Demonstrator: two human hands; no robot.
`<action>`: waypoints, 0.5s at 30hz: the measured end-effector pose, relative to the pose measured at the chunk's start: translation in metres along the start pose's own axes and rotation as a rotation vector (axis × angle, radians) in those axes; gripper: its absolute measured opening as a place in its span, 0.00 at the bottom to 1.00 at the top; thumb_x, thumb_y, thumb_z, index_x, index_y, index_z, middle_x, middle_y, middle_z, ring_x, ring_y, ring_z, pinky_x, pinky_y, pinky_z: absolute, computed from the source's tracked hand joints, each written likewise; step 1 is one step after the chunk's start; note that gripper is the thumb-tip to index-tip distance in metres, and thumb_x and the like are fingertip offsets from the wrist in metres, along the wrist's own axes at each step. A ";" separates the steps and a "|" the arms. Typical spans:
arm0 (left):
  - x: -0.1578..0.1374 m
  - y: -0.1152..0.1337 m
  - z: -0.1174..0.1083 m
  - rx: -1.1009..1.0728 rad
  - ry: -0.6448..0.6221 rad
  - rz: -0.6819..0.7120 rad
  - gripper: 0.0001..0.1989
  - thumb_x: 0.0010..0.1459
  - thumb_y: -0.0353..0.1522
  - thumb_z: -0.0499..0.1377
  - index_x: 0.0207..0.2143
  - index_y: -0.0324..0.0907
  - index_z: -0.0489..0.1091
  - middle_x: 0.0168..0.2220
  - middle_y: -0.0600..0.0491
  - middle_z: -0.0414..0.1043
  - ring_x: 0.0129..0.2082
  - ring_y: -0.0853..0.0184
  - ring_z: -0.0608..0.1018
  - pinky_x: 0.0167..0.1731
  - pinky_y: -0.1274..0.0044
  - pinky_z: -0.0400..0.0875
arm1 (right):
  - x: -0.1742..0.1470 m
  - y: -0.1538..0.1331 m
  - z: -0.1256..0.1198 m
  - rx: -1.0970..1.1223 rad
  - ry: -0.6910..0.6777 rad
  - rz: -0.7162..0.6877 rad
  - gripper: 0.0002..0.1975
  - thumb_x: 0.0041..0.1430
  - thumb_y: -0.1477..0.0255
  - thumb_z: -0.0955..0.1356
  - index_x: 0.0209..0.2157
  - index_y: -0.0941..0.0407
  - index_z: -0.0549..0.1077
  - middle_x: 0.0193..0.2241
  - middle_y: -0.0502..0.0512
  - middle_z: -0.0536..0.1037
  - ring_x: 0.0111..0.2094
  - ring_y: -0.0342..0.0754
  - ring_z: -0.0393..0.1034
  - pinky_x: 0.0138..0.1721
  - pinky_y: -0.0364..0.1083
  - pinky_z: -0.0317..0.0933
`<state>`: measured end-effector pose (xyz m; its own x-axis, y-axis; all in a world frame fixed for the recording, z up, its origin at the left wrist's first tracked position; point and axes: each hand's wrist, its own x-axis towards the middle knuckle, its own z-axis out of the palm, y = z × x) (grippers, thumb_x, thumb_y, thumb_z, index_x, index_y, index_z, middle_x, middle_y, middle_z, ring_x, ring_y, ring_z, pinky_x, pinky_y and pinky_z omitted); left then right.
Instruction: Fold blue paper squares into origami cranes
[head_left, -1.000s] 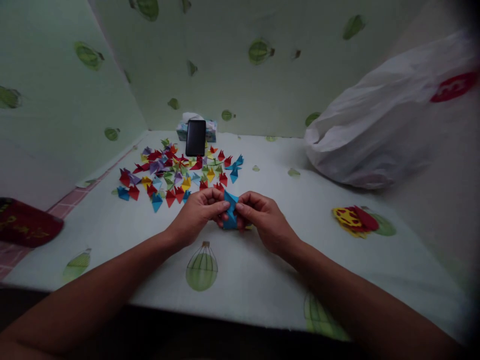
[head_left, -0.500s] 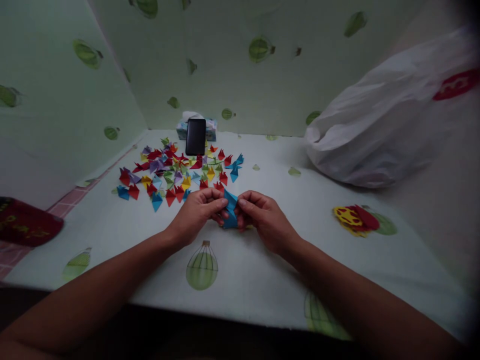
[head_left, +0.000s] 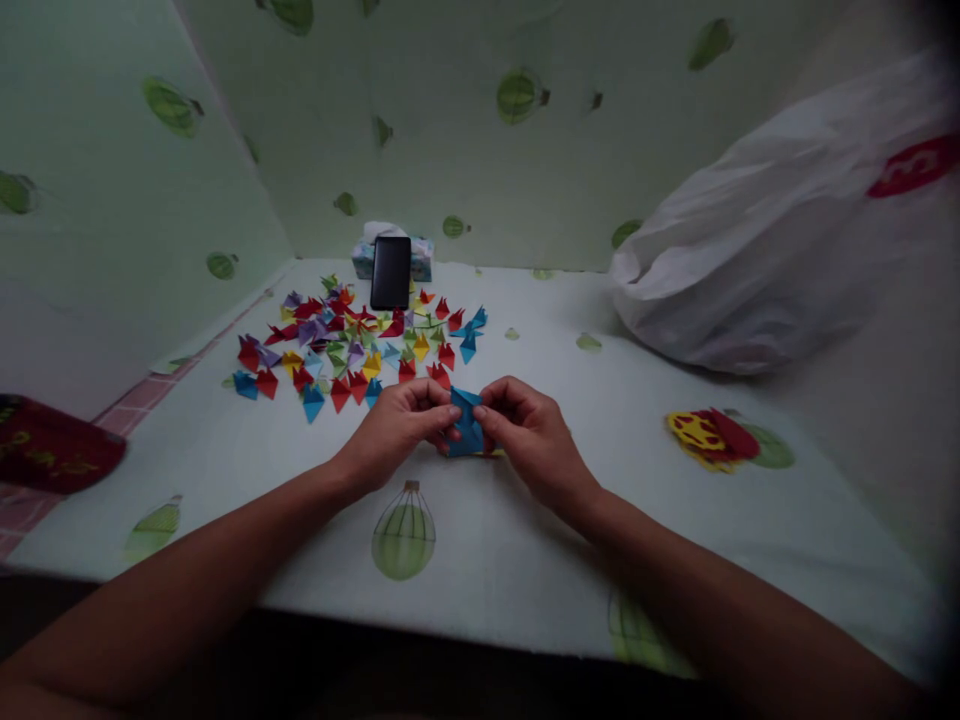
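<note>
Head view: The left hand (head_left: 405, 425) and the right hand (head_left: 540, 440) meet above the table (head_left: 517, 560). A blue paper piece (head_left: 468, 432) is located between them, near the middle of the table's front half. The left thumb and fingers are closed to a narrow pinch on the paper's left edge. The right thumb and fingers are closed in the same way on its upper right part. The paper is partly folded, with a slanting crease near the top; the fingertips hide part of its outline. A thin yellowish edge shows at the lower right of the paper; its source cannot be determined.

Beyond the left hand, a group of folded paper figures (head_left: 354, 352) in red, blue, yellow, green and purple is spread over the table. A dark, flat device (head_left: 391, 273) leans in front of a tissue box (head_left: 363, 262), behind the group. To the right of the right hand, well apart from it, lies a red and yellow cut-out piece (head_left: 712, 438). A white plastic bag (head_left: 735, 250) stands behind this piece, at the right side. A dark red object (head_left: 56, 450) with yellow markings is located at the left edge.
</note>
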<state>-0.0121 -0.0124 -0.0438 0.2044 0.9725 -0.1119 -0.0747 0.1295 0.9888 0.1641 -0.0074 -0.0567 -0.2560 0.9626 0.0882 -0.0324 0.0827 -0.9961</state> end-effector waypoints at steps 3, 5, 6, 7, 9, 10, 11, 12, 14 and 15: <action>0.000 -0.002 -0.001 -0.021 -0.030 -0.023 0.14 0.49 0.36 0.69 0.28 0.38 0.68 0.23 0.56 0.73 0.22 0.73 0.75 0.24 0.81 0.72 | 0.001 0.001 -0.001 0.010 0.013 0.024 0.11 0.54 0.66 0.72 0.28 0.56 0.68 0.22 0.46 0.69 0.23 0.41 0.64 0.24 0.43 0.61; 0.000 -0.002 -0.001 -0.024 -0.033 -0.030 0.13 0.49 0.36 0.69 0.29 0.38 0.69 0.23 0.55 0.74 0.22 0.72 0.76 0.24 0.81 0.72 | 0.002 0.002 -0.001 0.037 0.004 0.035 0.11 0.53 0.65 0.72 0.28 0.55 0.67 0.22 0.45 0.69 0.22 0.41 0.63 0.24 0.43 0.61; 0.000 -0.003 0.000 -0.025 -0.031 -0.028 0.13 0.49 0.36 0.69 0.30 0.38 0.69 0.23 0.55 0.75 0.22 0.72 0.76 0.24 0.81 0.73 | 0.002 0.002 -0.001 0.040 -0.001 0.035 0.11 0.54 0.65 0.72 0.28 0.55 0.67 0.21 0.45 0.68 0.22 0.41 0.63 0.23 0.43 0.61; 0.000 -0.003 0.000 -0.025 -0.028 -0.025 0.14 0.49 0.36 0.69 0.30 0.38 0.69 0.22 0.55 0.74 0.23 0.72 0.76 0.24 0.81 0.73 | 0.002 0.002 -0.001 0.032 -0.004 0.030 0.11 0.54 0.65 0.72 0.28 0.55 0.67 0.21 0.45 0.68 0.22 0.42 0.63 0.23 0.44 0.61; 0.000 -0.003 0.000 -0.022 -0.019 -0.013 0.14 0.49 0.36 0.69 0.31 0.39 0.69 0.22 0.56 0.74 0.23 0.71 0.77 0.24 0.81 0.73 | 0.001 0.003 -0.001 -0.028 0.002 -0.006 0.10 0.56 0.66 0.70 0.28 0.55 0.66 0.22 0.46 0.68 0.22 0.42 0.63 0.23 0.44 0.60; 0.000 -0.003 0.000 -0.018 -0.013 -0.007 0.13 0.49 0.35 0.69 0.30 0.39 0.69 0.22 0.56 0.73 0.23 0.71 0.77 0.23 0.81 0.73 | 0.000 0.003 0.000 -0.080 0.010 -0.043 0.09 0.57 0.67 0.70 0.28 0.55 0.66 0.22 0.46 0.68 0.22 0.42 0.63 0.24 0.44 0.60; 0.001 -0.003 0.000 -0.015 -0.007 0.002 0.13 0.49 0.35 0.69 0.30 0.38 0.69 0.23 0.56 0.73 0.23 0.71 0.76 0.23 0.81 0.73 | -0.001 0.002 0.000 -0.145 0.021 -0.097 0.08 0.58 0.69 0.69 0.28 0.55 0.67 0.23 0.47 0.68 0.23 0.42 0.63 0.25 0.44 0.59; 0.001 -0.003 0.000 -0.015 -0.005 0.011 0.13 0.49 0.35 0.69 0.30 0.38 0.69 0.23 0.56 0.73 0.22 0.72 0.76 0.23 0.81 0.73 | -0.003 0.002 0.000 -0.221 0.032 -0.168 0.07 0.58 0.70 0.68 0.29 0.55 0.67 0.24 0.47 0.69 0.24 0.43 0.63 0.26 0.44 0.59; 0.001 -0.003 0.000 -0.027 -0.001 0.035 0.13 0.49 0.35 0.70 0.31 0.38 0.70 0.23 0.56 0.74 0.22 0.72 0.76 0.24 0.80 0.73 | -0.005 0.001 0.001 -0.370 0.042 -0.329 0.04 0.59 0.74 0.67 0.30 0.55 0.68 0.27 0.49 0.70 0.27 0.43 0.64 0.29 0.44 0.59; 0.002 -0.003 0.000 -0.034 -0.008 0.044 0.13 0.49 0.35 0.70 0.31 0.38 0.71 0.23 0.56 0.74 0.22 0.72 0.76 0.24 0.80 0.73 | -0.006 0.001 0.002 -0.427 0.046 -0.406 0.03 0.59 0.76 0.67 0.31 0.55 0.68 0.28 0.50 0.71 0.28 0.44 0.65 0.30 0.44 0.60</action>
<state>-0.0121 -0.0112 -0.0473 0.2079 0.9758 -0.0676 -0.1168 0.0934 0.9888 0.1639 -0.0135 -0.0584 -0.2624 0.8417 0.4720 0.2756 0.5341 -0.7993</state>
